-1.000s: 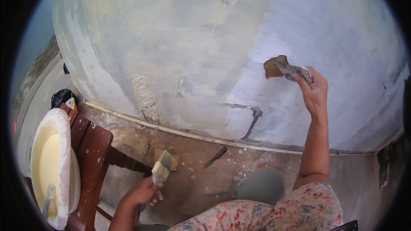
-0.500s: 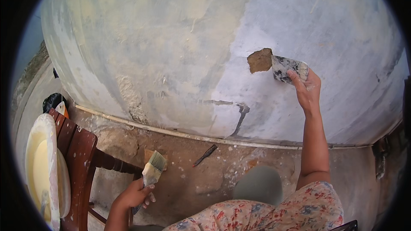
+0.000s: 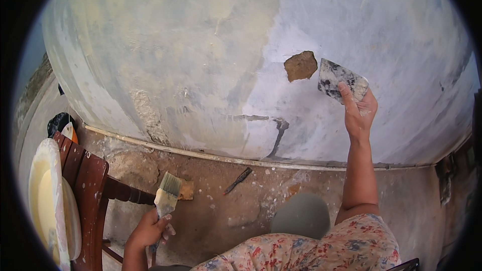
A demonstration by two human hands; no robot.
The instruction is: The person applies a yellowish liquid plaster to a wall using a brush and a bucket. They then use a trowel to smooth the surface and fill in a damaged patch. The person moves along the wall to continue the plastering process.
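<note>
In my left hand (image 3: 148, 230), low at the left, a flat paintbrush (image 3: 167, 193) is gripped with its bristles upward. My right hand (image 3: 359, 108) is raised in front of the wall, closed around a flat, stained scraper plate (image 3: 341, 81) with dark and pale smears. The plate's left edge lies just right of a brown bare patch (image 3: 300, 65) in the painted wall (image 3: 216, 70). Whether the plate touches the wall I cannot tell. The wall is yellowish on the left and whitish on the right, with a dark crack (image 3: 280, 135) lower down.
A brown wooden chair (image 3: 86, 180) stands at the left, bearing a round basin (image 3: 56, 165) of pale yellow paint. Along the wall's foot runs a thin pipe (image 3: 201, 155). A dark-handled tool (image 3: 237, 180) lies on the floor. A black bag (image 3: 60, 122) sits behind the chair.
The scraper plate has come away from the bare patch's edge and turned, showing more of its face. My left hand has shifted slightly left, and the brush stands more upright.
</note>
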